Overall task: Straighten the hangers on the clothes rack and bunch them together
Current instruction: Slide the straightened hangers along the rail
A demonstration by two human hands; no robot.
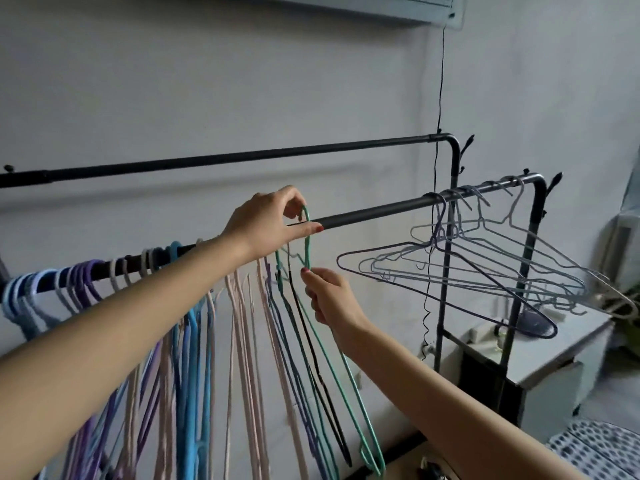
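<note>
Along the front rail [374, 212], starting at its left end, the bunched hangers [194, 334] already hang close together in blues, purples and pale pinks, their hooks crowded on the bar. My left hand [266, 225] rests on the rail just right of that bunch, thumb and forefinger pinching the hook of the green hanger [332, 358]. Just below the rail, my right hand [329, 296] pinches the same hanger at its neck, where the wire twists. I judge it light and springy thin coated wire, likely to swing and snag its neighbours, so hook and neck are the steadiest places to hold. Right of my hands the rail runs bare, then come the loose wire hangers [485, 268], splayed and tangled near the rail's right end; how many there are I cannot quite tell. A dark cord [437, 202] hangs down through them and could catch a hook. Behind runs the back rail [242, 157], out of my way.
</note>
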